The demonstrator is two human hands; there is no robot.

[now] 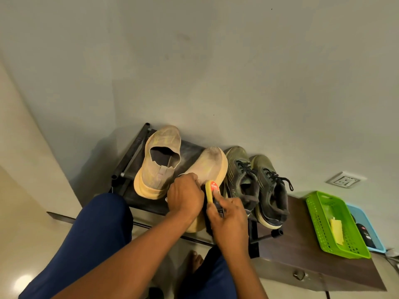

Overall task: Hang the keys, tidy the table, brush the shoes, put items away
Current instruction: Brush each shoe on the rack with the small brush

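**Brush meets pale sneaker on a hallway shoe rack**

A person crouches at a low black shoe rack point(129, 160) set against a grey wall, knees in dark blue trousers point(86, 238) filling the lower left of the head view. The left hand point(185, 196) is curled over the collar of a cream slip-on sneaker point(210, 165), gripping its opening and steadying it on the rack's top shelf, toe pointing to the wall. The right hand point(230, 223) wraps round a shoe brush point(212, 188) with a yellow back and a red label; the forefinger lies stretched along the brush's back while the other fingers curl about its side. The brush sits against the sneaker's right flank, near the heel; its bristles are mostly hidden behind the hand.

The sneaker's mate point(158, 162) stands just to the left on the same shelf, heel toward the camera. To the right a pair of dark olive lace-up trainers point(257, 186) stands side by side, touching the brushed shoe's edge.

Further right, on a dark wooden cabinet top point(302, 240), a green plastic basket point(319, 221) holds a pale yellow item, and a blue tray point(371, 229) beside it holds a dark object, too small to identify. A wall socket point(344, 180) sits above them. A bare foot point(194, 260) shows on the tiled floor between the arms.
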